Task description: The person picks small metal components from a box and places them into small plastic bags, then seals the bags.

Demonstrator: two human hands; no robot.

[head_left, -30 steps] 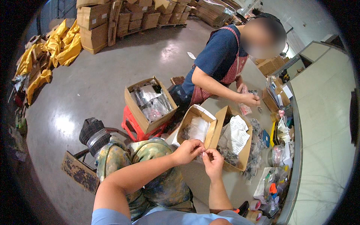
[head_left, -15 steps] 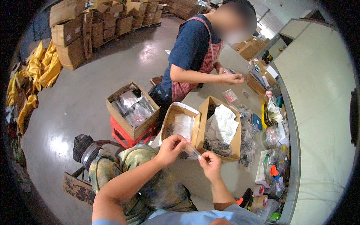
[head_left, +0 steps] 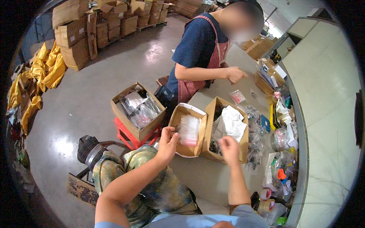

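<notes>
Hands over two open cardboard boxes on a grey table [head_left: 213,182]. Left hand [head_left: 167,141] is raised at the near left corner of the smaller open cardboard box [head_left: 181,149], palm turned inward, thumb and fingers loosely curled and partly spread; nothing can be made out between them, though a small clear item there would be hard to tell. Just beyond its fingertips, to the right and slightly farther away, lies the stack of clear plastic zip bags with pink strips [head_left: 189,130], resting flat inside that box with its long axis running from near to far. Left hand is thus the closer of the two to the bags, almost touching the box rim.

Right hand [head_left: 229,145] hovers over the near end of the larger open cardboard box [head_left: 243,148], motion-blurred, fingers drawn together and pointing down; whether they pinch anything cannot be told. Directly beneath and just beyond them lie small dark parts [head_left: 215,146] on the box floor, partly covered by crumpled clear and white plastic sheets [head_left: 232,123] toward the far end.

The two boxes stand side by side, walls touching. At the far end of the table a second person in a red checked apron rests a hand [head_left: 234,74] near a small pink-edged bag [head_left: 238,96]. Rolls of tape [head_left: 265,205] sit at the near right edge.
</notes>
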